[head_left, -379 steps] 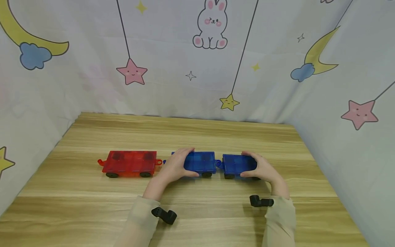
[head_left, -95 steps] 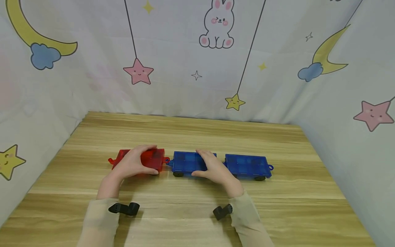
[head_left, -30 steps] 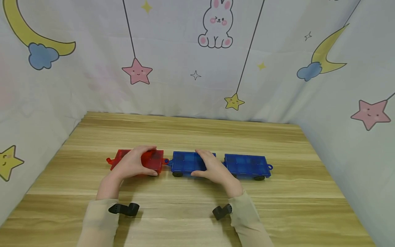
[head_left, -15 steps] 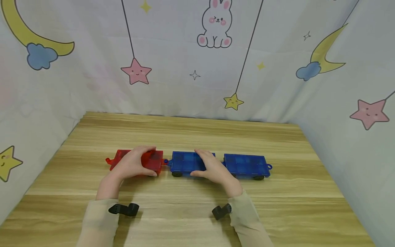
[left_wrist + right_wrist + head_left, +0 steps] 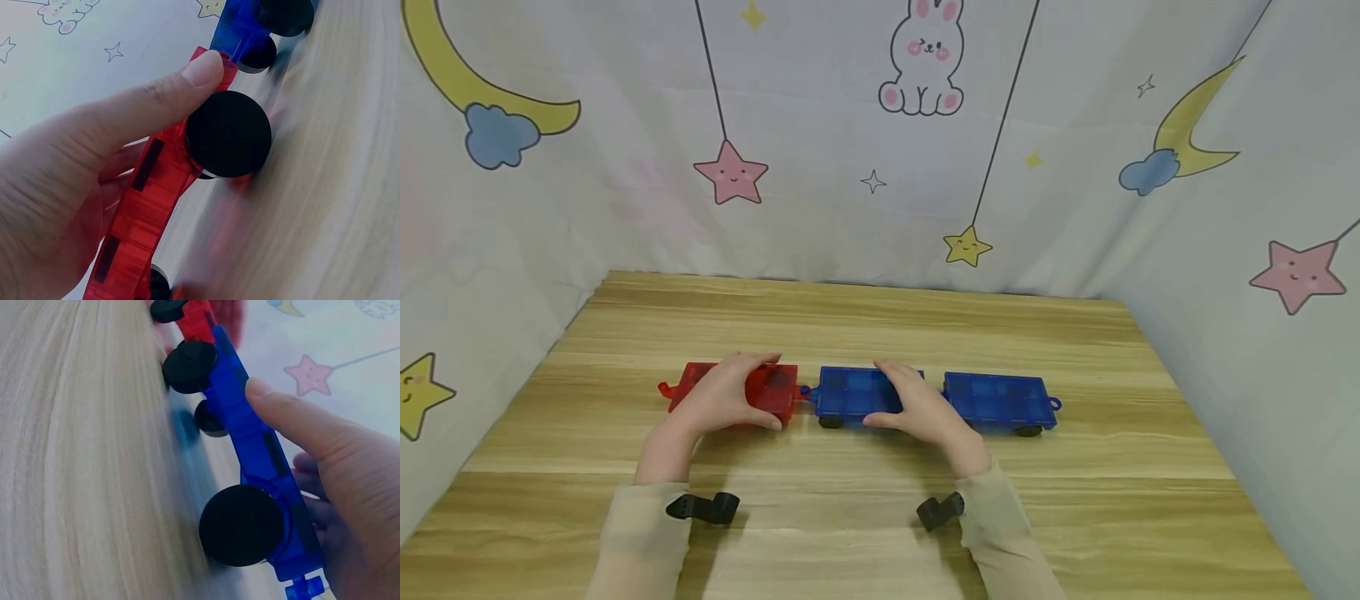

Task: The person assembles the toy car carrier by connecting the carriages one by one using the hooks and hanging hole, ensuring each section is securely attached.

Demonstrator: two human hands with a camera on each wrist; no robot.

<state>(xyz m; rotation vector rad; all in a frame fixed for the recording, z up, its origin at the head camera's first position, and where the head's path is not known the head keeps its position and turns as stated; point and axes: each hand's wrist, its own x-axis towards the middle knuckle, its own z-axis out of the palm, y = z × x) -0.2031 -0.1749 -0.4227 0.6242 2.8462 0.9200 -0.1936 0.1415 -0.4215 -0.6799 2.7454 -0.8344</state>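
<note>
In the head view my left hand grips a red see-through toy train car, its thumb on the near side and fingers on the far side. My right hand holds the middle blue car the same way and hides its right end. Between them, the red ring and the blue car's hook overlap at the coupling. In the left wrist view the thumb presses the red car's side above a black wheel. In the right wrist view the thumb lies along the blue car's side.
A second blue car stands right of the right hand, in line with the others; its coupling is mostly hidden. A red hook sticks out at the left end. The wooden table meets a patterned cloth behind.
Earlier both hands held the two blue cars, with the red car apart. Since then the left hand took the red car, the right took the middle blue car, and their couplings met. Lately almost still.
</note>
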